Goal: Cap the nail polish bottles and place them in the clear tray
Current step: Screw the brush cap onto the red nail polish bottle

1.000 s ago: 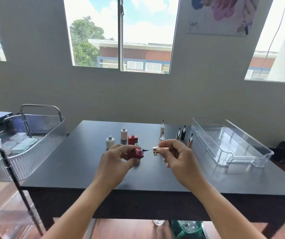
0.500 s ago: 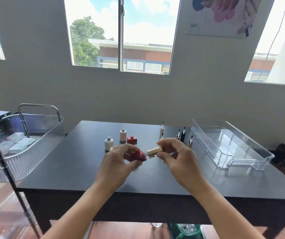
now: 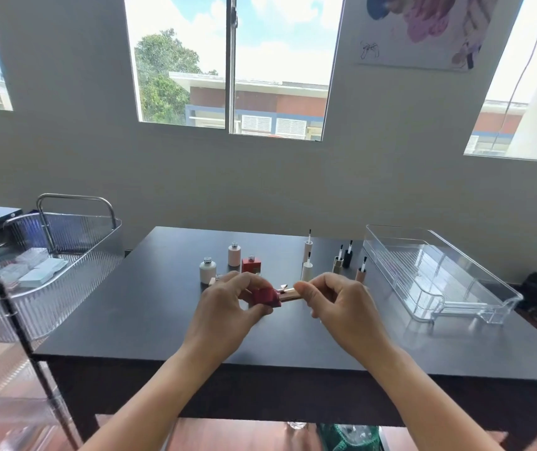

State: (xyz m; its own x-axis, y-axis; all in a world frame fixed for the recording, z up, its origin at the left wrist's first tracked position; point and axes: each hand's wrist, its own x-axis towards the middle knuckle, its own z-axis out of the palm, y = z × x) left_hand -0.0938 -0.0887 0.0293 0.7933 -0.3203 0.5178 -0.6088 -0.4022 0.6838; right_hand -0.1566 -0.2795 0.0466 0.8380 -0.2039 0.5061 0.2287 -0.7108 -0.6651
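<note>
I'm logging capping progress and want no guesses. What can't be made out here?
Head view only:
1. Whether the cap is screwed tight on the red bottle: left hand and right hand cover much of both.
2. A small bottle behind the left hand: mostly hidden by it.
3. Cart contents: blurred by its ribbed wall, cut by the left edge.

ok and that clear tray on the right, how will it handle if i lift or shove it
The clear tray looks like rigid moulded plastic, so it should stay stiff. Nothing lies in it, so probably light for its size. On the smooth dark table it may slide easily; being low and wide, tipping seems unlikely.
</note>
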